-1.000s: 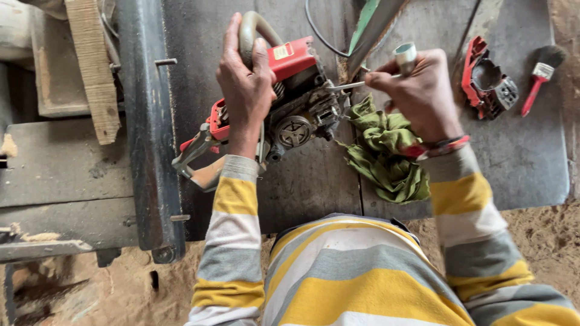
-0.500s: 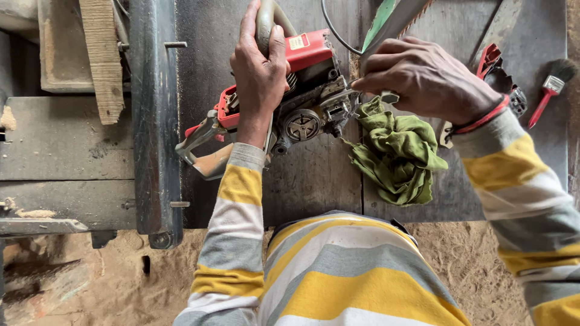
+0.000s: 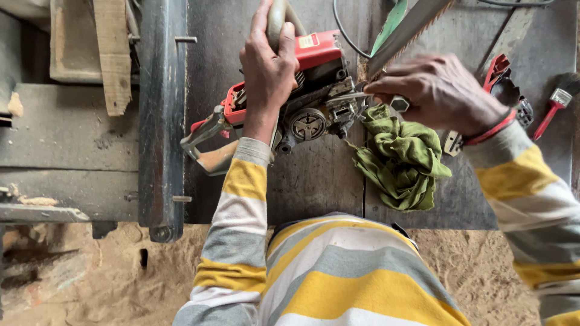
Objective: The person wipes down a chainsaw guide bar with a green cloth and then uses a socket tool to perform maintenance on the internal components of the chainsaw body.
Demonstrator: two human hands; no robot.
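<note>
Left hand (image 3: 269, 66) grips the grey handle (image 3: 279, 18) of the red chainsaw (image 3: 302, 90), fingers wrapped over it, pinning the machine to the dark worktop (image 3: 314, 181) in the upper middle of the frame. It has held that grip through all three views; only the camera has drifted closer.

Right hand (image 3: 438, 90) is what has changed. A second ago it was lifted clear of the saw, holding up a small pale-handled tool above the green rag (image 3: 402, 157). Half a second ago it had swung left and down toward the engine. Now it is closed on that tool (image 3: 396, 104), whose thin metal shaft points left into the exposed side of the chainsaw, just right of the round clutch (image 3: 308, 124). I cannot tell whether the tip is seated in a screw or only touching the housing. Judging by this, the work has passed from picking up the tool to applying it to the saw.

The guide bar (image 3: 411, 27) slants up to the upper right, its teeth showing along the lower edge, passing close above the right hand. The rag lies crumpled just below that hand. At the right edge lie a red and black cover (image 3: 504, 78) and a red-handled brush (image 3: 559, 99), both untouched. Sawdust covers the floor (image 3: 109, 284) below.
</note>
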